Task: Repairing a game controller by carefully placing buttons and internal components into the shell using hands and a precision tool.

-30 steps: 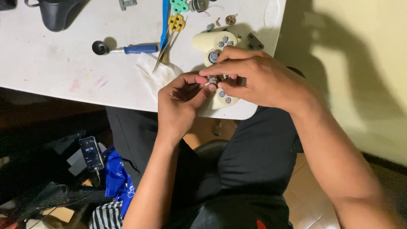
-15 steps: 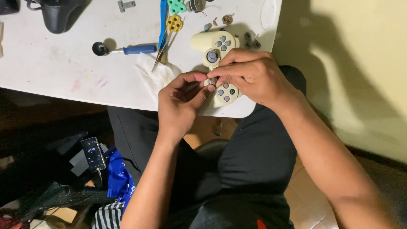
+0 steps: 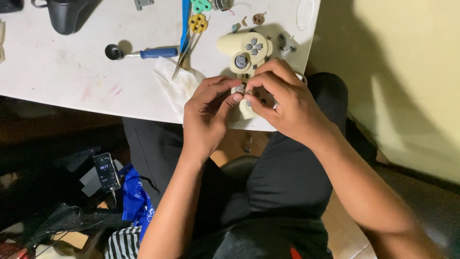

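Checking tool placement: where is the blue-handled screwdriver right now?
In the head view, the blue-handled screwdriver lies on the white table, left of the cream game controller, beside the tweezers.

Looking steeply down from head height, facing twelve o'clock over a white table [image 3: 72, 81]; sitting close above both hands, lap filling six o'clock, wall running along three o'clock.

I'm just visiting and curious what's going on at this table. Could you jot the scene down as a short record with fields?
Left hand: fingertips pinch a small part against the right hand's
Right hand: over the lower end of the cream game controller
Small part: too small to identify
Surface: white table
Nearby: blue-handled screwdriver, tweezers, white cloth
Top left: dark controller
Below table: phone
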